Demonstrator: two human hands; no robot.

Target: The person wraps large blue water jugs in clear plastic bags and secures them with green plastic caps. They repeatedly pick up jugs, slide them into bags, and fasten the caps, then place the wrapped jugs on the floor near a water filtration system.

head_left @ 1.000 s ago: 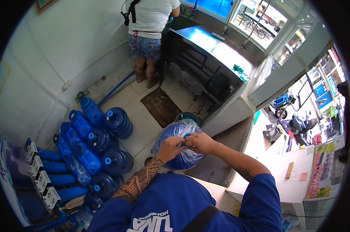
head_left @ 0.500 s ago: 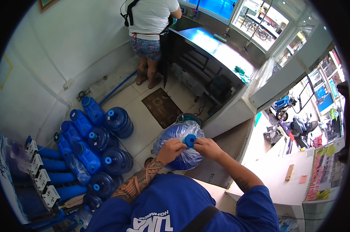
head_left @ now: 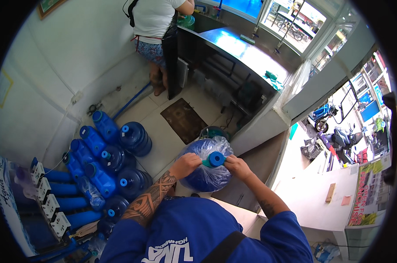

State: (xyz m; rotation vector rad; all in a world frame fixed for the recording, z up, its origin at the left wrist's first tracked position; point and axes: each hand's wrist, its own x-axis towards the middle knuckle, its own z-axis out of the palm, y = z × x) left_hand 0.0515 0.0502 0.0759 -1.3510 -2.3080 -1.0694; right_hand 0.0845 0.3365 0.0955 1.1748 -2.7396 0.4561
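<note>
A large blue water container [head_left: 195, 177] wrapped in crinkled clear plastic [head_left: 209, 185] stands below me, with a round blue cap [head_left: 216, 159] on top. A short green strip [head_left: 206, 162] shows beside the cap. My left hand [head_left: 187, 164] is left of the cap, fingers closed in a pinch on the green strip. My right hand [head_left: 237, 166] is right of the cap, fingers pinched at that level, on what looks like the strip's other side or the plastic; I cannot make out which.
Several blue jugs [head_left: 135, 139] crowd the left floor beside blue filter cylinders [head_left: 67, 188]. A co-worker [head_left: 154, 26] stands at the steel sink counter [head_left: 227, 44]. A brown mat [head_left: 183, 120] lies ahead. A doorway with parked scooters [head_left: 339, 136] is at the right.
My hands have moved apart to either side of the cap, uncovering it and the green strip. The co-worker has shifted left along the sink, showing more of a green jug there.
</note>
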